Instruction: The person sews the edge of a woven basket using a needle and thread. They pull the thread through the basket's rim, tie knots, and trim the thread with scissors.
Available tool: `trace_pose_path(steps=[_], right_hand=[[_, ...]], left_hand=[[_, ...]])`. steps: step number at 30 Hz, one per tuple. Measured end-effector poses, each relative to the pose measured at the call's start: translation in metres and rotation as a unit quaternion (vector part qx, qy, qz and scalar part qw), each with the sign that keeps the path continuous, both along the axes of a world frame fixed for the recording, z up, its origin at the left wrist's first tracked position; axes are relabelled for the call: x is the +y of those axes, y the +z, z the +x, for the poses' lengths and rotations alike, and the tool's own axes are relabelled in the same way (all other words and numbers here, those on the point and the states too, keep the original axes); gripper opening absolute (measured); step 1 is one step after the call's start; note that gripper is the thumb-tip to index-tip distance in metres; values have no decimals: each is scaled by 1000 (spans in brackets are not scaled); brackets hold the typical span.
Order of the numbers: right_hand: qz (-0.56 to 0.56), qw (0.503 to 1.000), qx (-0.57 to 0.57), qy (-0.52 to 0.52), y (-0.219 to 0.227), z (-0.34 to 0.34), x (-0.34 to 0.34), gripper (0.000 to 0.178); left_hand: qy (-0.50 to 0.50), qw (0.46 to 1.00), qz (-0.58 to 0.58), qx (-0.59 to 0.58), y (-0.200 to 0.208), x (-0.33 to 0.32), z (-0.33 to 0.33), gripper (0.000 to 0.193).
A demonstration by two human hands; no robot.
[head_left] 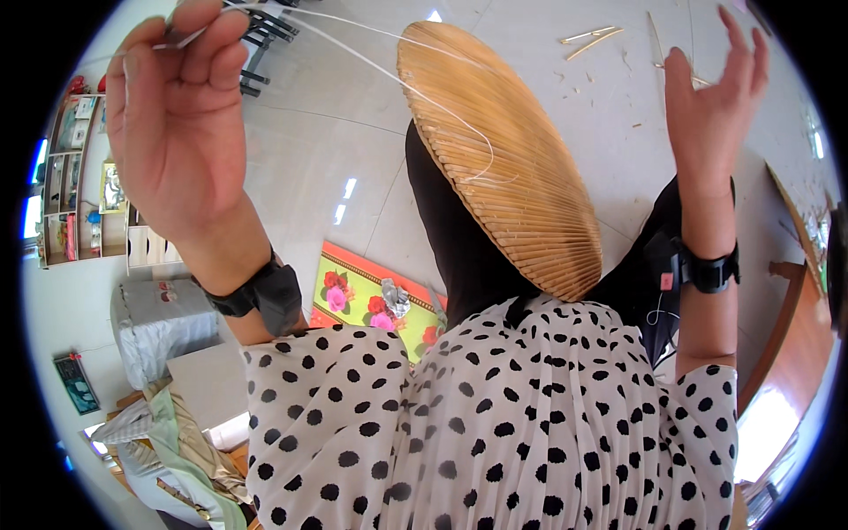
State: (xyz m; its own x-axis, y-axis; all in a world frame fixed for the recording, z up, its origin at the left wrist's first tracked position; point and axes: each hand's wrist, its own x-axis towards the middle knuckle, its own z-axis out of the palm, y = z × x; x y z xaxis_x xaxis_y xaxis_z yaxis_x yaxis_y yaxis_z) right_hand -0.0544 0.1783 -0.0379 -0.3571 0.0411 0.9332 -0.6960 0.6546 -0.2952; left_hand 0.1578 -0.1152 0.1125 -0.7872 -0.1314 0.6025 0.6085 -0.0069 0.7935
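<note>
Light, glossy floor tiles (pixel 353 132) fill the room below, seen from above through a round fisheye lens. Along the left wall stands an open shelving unit (pixel 62 208) crowded with small items; nearer are a silver-grey wrapped box (pixel 163 322) and a heap of fabric (pixel 172 450). On the right is a piece of brown wooden furniture (pixel 791 331).

Centred at the bottom is the wearer's own body: a white blouse (pixel 499 415) with black polka dots, black trousers (pixel 433 203) and a black band on each wrist. Between the knees, its lower end close to the blouse, a tan, oval palm-leaf fan (pixel 503 150) with fine ribs stands at a slant.

At the upper left, the left hand (pixel 185 115) is raised, palm towards the viewer, its fingers curled and pinching a white thread (pixel 489 150). That thread runs rightward in two strands and loops over the face of the fan. At the upper right, the right hand (pixel 715 106) is lifted well apart from the fan, its fingers loosely spread and holding nothing visible.

Straw-coloured scraps (pixel 596 42) are scattered on the tiles beyond the fan. Left of the trousers lies a rose-printed board (pixel 353 331) with a red border, crumpled silver foil (pixel 395 299) resting on it.
</note>
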Motion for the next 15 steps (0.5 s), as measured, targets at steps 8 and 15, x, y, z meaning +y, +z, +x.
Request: trace_pose_path(steps=[8, 15], right_hand=[[1, 864, -235, 444, 2, 79, -21, 13], [5, 782, -410, 470, -22, 104, -52, 15]], left_hand=[[81, 991, -98, 45, 14, 31, -39, 26], [48, 982, -154, 99, 32, 33, -75, 25]])
